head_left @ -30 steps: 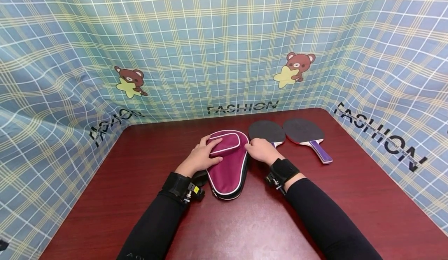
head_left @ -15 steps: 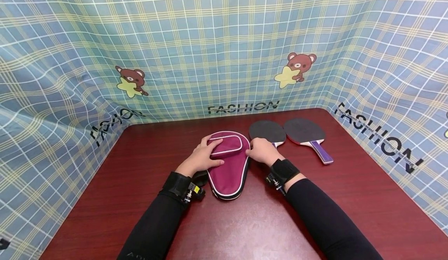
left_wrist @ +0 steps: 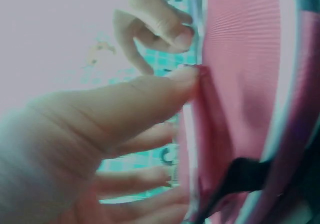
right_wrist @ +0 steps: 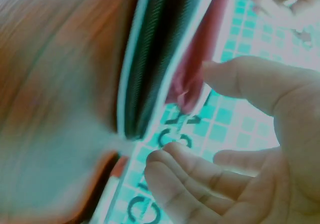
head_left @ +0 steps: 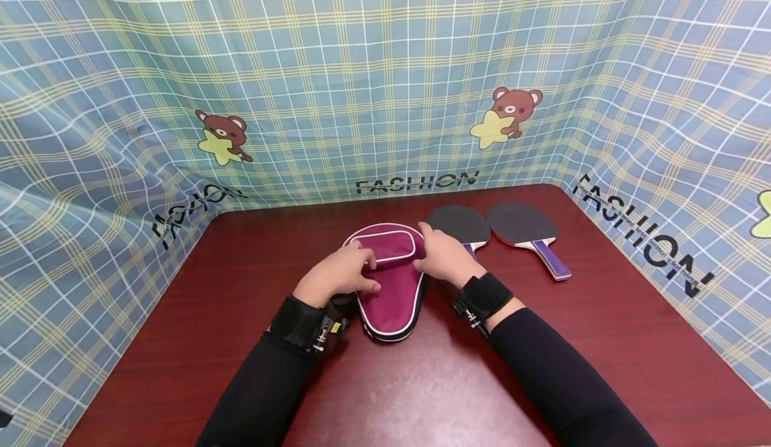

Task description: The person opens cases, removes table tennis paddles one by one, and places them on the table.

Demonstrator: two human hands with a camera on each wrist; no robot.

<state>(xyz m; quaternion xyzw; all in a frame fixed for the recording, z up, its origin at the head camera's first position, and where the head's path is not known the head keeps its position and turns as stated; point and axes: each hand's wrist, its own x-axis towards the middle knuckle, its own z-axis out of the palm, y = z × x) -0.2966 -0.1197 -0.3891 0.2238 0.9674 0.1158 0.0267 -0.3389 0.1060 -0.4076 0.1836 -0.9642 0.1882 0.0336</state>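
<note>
A magenta table tennis paddle case point(head_left: 390, 303) with white piping lies flat on the table, its wide end and front pocket point(head_left: 394, 246) away from me. My left hand point(head_left: 337, 273) reaches over its left side, fingers bent loosely at the pocket and thumb low over the body. In the left wrist view that thumb point(left_wrist: 150, 97) comes right up to the pocket's edge. Beside the right edge my right hand point(head_left: 444, 254) has its fingers spread apart. The right wrist view shows the case's dark zipper point(right_wrist: 161, 49) along its side, with the right thumb close by the pocket.
Two paddles lie right of the case: a black-faced one point(head_left: 460, 221), its handle partly behind the right hand, and another point(head_left: 523, 221) with a purple handle. Checked cloth point(head_left: 313, 79) walls in the dark red table point(head_left: 181, 340). A black strap point(left_wrist: 245, 174) hangs by the case.
My right hand has let go of the case's right edge and spread its fingers. The left hand has drawn back slightly from the pocket's top, its fingers more bent.
</note>
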